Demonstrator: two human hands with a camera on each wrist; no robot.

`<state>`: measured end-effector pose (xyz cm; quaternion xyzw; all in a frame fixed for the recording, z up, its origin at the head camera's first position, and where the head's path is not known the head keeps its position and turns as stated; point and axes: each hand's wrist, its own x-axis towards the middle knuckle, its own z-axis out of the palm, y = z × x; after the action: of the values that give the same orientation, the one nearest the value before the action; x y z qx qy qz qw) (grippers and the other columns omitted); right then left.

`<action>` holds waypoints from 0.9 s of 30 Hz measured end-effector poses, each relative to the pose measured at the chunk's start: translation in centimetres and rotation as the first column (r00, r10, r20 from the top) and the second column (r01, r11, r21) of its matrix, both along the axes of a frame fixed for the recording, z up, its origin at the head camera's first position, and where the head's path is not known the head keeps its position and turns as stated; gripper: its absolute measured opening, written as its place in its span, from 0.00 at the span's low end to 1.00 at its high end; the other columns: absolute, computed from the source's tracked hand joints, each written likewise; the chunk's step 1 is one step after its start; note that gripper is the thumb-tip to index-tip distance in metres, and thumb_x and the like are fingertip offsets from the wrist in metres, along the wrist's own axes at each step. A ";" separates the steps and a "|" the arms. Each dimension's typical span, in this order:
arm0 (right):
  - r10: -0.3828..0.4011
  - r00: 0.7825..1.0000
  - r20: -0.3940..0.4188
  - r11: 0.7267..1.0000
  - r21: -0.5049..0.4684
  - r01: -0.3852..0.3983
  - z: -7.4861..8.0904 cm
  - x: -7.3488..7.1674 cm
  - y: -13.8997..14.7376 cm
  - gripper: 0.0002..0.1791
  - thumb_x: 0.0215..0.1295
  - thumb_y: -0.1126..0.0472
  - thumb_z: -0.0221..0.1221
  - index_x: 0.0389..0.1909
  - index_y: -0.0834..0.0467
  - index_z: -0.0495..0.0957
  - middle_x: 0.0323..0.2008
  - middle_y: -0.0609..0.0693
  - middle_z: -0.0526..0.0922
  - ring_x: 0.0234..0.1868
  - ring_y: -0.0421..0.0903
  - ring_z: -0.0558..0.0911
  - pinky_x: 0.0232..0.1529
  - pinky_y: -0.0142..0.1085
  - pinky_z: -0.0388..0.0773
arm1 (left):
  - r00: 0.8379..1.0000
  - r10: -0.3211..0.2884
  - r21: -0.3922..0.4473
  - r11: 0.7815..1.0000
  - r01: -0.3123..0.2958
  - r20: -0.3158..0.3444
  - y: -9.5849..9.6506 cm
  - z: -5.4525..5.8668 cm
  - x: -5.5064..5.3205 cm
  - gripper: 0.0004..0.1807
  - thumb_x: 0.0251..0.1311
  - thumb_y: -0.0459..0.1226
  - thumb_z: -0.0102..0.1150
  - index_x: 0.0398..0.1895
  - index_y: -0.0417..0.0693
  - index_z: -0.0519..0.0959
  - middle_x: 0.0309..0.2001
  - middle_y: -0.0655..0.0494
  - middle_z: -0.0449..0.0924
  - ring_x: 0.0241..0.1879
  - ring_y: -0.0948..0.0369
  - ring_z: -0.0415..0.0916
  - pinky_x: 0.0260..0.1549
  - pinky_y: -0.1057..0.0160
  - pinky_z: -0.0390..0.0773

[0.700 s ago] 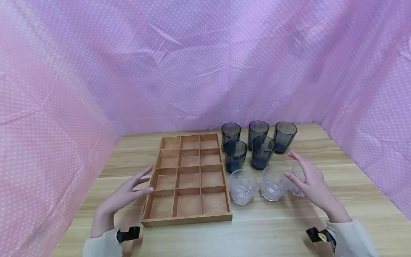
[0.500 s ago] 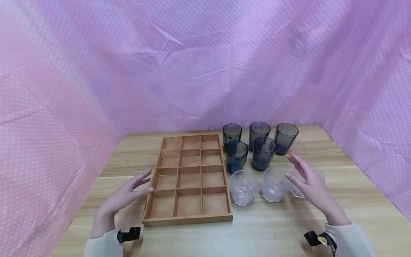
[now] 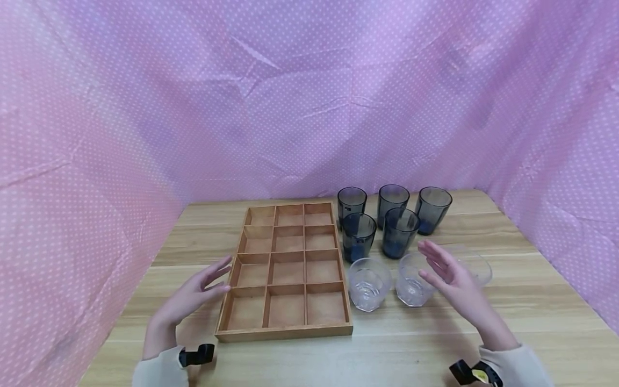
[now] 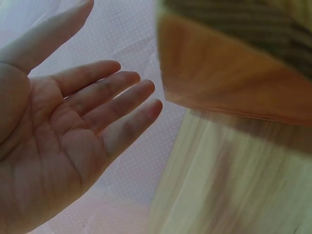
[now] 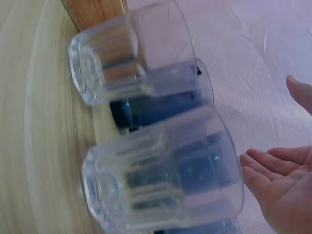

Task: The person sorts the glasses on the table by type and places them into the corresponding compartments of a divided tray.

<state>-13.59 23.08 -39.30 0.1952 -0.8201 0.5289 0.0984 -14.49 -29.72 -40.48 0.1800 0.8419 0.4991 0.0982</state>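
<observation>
My left hand point(image 3: 191, 298) hovers at the left side of a wooden compartment tray point(image 3: 285, 334). Its fingers and thumb are spread apart and hold nothing; the left wrist view shows the bare palm point(image 4: 53, 141) beside the tray's corner point(image 4: 219, 68). Over on the right, my right hand point(image 3: 456, 287) is above the clear glasses, fingers extended and thumb apart, gripping nothing. It partly covers the middle clear glass point(image 3: 412, 285) and the right clear glass point(image 3: 479, 266). A left clear glass point(image 3: 369, 287) stands beside the tray. In the right wrist view the fingers point(image 5: 256, 178) are near a clear glass rim point(image 5: 239, 170).
Several dark tinted glasses stand upright behind the clear ones, among them a front-left one point(image 3: 359, 236) close to the tray and a back-right one point(image 3: 433, 209). The wooden table point(image 3: 387, 360) ends at a pink dotted cloth point(image 3: 271, 134) behind and at the sides.
My right hand has moved left and slightly down, over toward the middle clear glass. The left hand has barely moved. The head view has shifted slightly, while tray and glasses stay put.
</observation>
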 end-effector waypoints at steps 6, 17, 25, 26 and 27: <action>0.042 0.999 -0.005 0.998 -0.048 -0.042 0.2 0.3 -1.3 0.33 0.64 0.73 0.57 0.67 0.76 0.56 0.63 0.36 0.70 0.60 0.18 0.67 0.58 0.13 0.65 | 0.998 -0.056 0.062 0.997 0.054 0.024 -0.6 -0.8 -0.1 0.38 0.70 0.36 0.51 0.76 0.36 0.46 0.75 0.31 0.45 0.71 0.41 0.49 0.55 0.80 0.69; 0.035 0.999 0.016 0.999 -0.005 -0.035 0.1 1.1 -3.9 0.36 0.58 0.70 0.64 0.66 0.76 0.60 0.64 0.69 0.70 0.59 0.16 0.65 0.57 0.12 0.65 | 0.982 -0.150 0.130 0.982 0.135 0.116 -1.2 -1.8 -0.2 0.43 0.68 0.35 0.53 0.76 0.34 0.39 0.76 0.31 0.33 0.71 0.36 0.36 0.60 0.82 0.64; -0.083 0.996 -0.029 0.983 0.161 0.087 -0.4 1.4 -5.6 0.39 0.53 0.66 0.69 0.65 0.73 0.65 0.63 0.70 0.72 0.62 0.51 0.75 0.56 0.11 0.63 | 0.980 -0.173 0.139 0.978 0.158 0.100 -1.3 -2.1 -0.1 0.45 0.64 0.32 0.56 0.75 0.32 0.40 0.77 0.35 0.30 0.71 0.39 0.34 0.62 0.82 0.60; -0.101 0.994 -0.041 0.978 0.180 0.107 -0.5 1.5 -5.9 0.39 0.52 0.66 0.70 0.64 0.73 0.65 0.62 0.70 0.72 0.61 0.58 0.76 0.56 0.13 0.65 | 0.979 -0.181 0.142 0.976 0.167 0.093 -1.4 -2.1 -0.1 0.45 0.63 0.32 0.56 0.75 0.31 0.40 0.76 0.34 0.29 0.72 0.43 0.35 0.62 0.82 0.60; -0.116 0.992 -0.045 0.973 0.195 0.122 -0.5 1.6 -6.1 0.39 0.52 0.66 0.70 0.64 0.73 0.65 0.62 0.70 0.72 0.59 0.62 0.76 0.57 0.16 0.67 | 0.978 -0.188 0.145 0.974 0.175 0.087 -1.5 -2.2 -0.1 0.46 0.63 0.31 0.57 0.75 0.31 0.40 0.76 0.34 0.29 0.74 0.50 0.37 0.62 0.82 0.59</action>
<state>-12.04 16.94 -39.79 0.1633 -0.8769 0.4349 0.1238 -14.55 -31.17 -42.69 0.2373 0.7798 0.5529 0.1729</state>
